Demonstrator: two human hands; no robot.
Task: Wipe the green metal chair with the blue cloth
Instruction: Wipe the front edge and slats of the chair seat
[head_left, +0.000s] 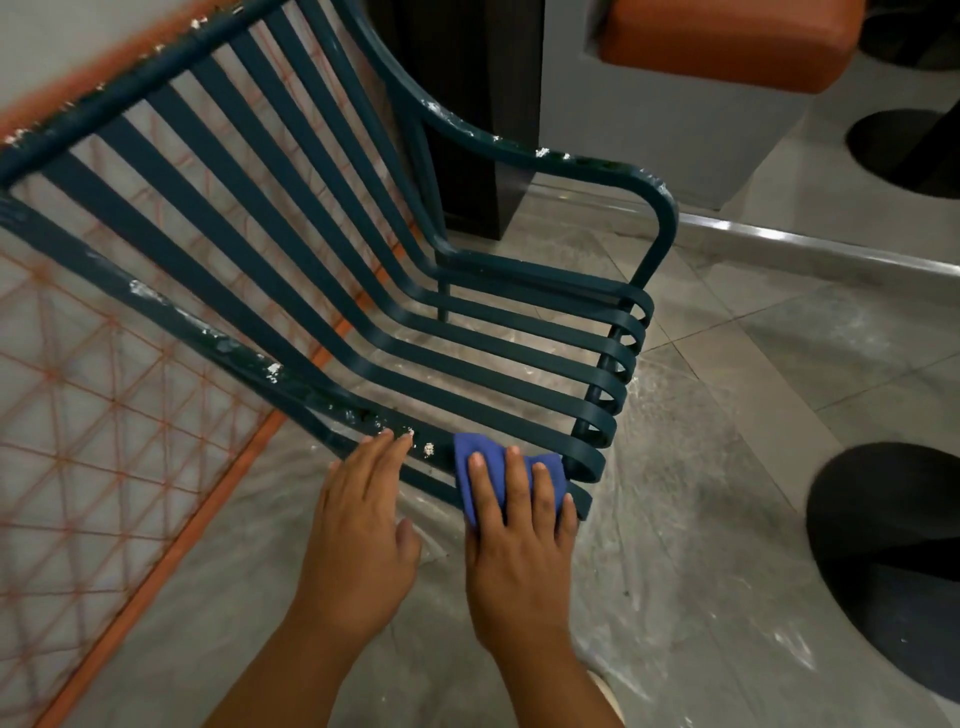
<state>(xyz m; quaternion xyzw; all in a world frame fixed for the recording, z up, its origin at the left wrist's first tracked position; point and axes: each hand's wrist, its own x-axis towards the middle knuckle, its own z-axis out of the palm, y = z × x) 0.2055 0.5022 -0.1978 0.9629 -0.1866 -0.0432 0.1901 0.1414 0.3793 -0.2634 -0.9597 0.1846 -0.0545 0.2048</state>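
Note:
The green metal chair (332, 249) fills the upper left and middle, its slatted back and seat seen from above, with white chipped spots along both armrests. My right hand (519, 530) presses the blue cloth (470, 457) flat against the front end of the near armrest. My left hand (361, 525) rests with fingers spread on the same armrest, just left of the cloth, touching the rail near several white flecks. Most of the cloth is hidden under my right fingers.
An orange wire-mesh panel (98, 457) leans at the left. Clear plastic sheeting (691, 467) covers the tiled floor. Two black round table bases (893, 556) lie at the right. An orange padded seat (727, 41) and a dark post (467, 104) stand behind the chair.

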